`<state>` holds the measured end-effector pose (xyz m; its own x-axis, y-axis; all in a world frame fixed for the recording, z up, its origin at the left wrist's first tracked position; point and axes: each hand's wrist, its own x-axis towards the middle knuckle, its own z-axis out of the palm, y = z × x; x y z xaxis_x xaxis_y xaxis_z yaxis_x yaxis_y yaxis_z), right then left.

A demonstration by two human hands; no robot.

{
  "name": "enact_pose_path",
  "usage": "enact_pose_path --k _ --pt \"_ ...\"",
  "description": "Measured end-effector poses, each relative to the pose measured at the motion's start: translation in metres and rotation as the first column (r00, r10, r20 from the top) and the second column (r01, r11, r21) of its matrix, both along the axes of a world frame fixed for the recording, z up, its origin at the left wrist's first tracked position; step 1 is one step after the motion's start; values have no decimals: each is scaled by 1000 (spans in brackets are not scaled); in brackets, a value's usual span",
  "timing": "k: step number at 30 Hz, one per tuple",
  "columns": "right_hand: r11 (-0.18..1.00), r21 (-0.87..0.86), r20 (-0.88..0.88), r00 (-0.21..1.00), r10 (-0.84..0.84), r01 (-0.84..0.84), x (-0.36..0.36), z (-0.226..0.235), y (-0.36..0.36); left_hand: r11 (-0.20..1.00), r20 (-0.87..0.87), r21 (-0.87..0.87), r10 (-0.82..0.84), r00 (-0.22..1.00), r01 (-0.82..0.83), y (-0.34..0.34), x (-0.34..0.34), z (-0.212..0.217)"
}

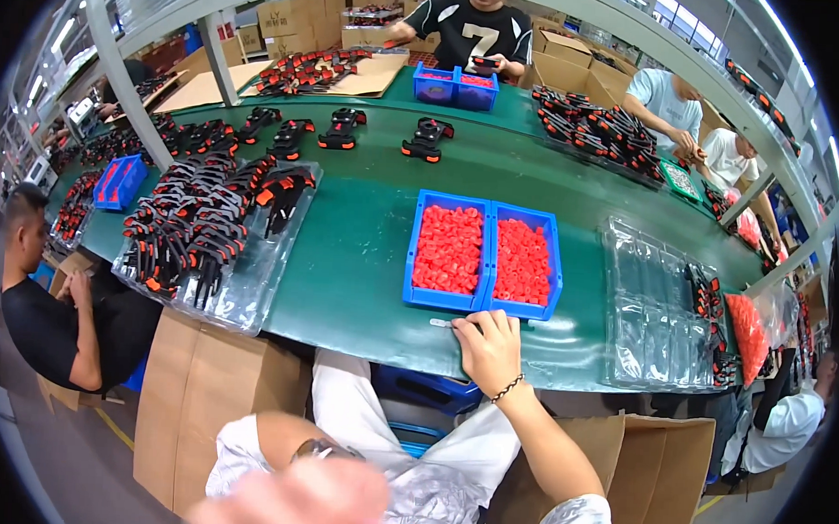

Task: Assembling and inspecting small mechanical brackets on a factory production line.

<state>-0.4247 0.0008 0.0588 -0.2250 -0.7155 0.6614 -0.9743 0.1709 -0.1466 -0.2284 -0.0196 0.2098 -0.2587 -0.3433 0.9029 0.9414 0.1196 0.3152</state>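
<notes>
Dark print marks the cartons [285, 18]; a pale numeral, the black shirt [441, 21]. My right hand [491, 356] bends its fingers at the end of a small pale strip [441, 323] on the green bench [340, 259], before the blue bin [441, 299] of red pieces [450, 249]; whether they grip, I can't tell, nor for my blurred left hand [297, 496].

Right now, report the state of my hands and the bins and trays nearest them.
Left hand: raised, blurred; grip unclear.
Right hand: lowered at the green table, fingers bent; grip unclear.
Left blue bin: uncovered, holding red pieces.
Right blue bin: uncovered, holding red pieces.
Left clear tray: heaped with black parts.
Right clear tray: parts along right side.
</notes>
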Motion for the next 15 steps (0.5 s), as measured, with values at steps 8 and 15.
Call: enact_pose_path --k 8,15 --pt "998 68 -3 1000 -13 14 -1 -2 -3 950 -219 140 -244 945 278 -22 12 24" --pt "990 123 -4 998 -68 68 -9 -9 1 825 -411 231 -399 820 517 -77 -23 63"
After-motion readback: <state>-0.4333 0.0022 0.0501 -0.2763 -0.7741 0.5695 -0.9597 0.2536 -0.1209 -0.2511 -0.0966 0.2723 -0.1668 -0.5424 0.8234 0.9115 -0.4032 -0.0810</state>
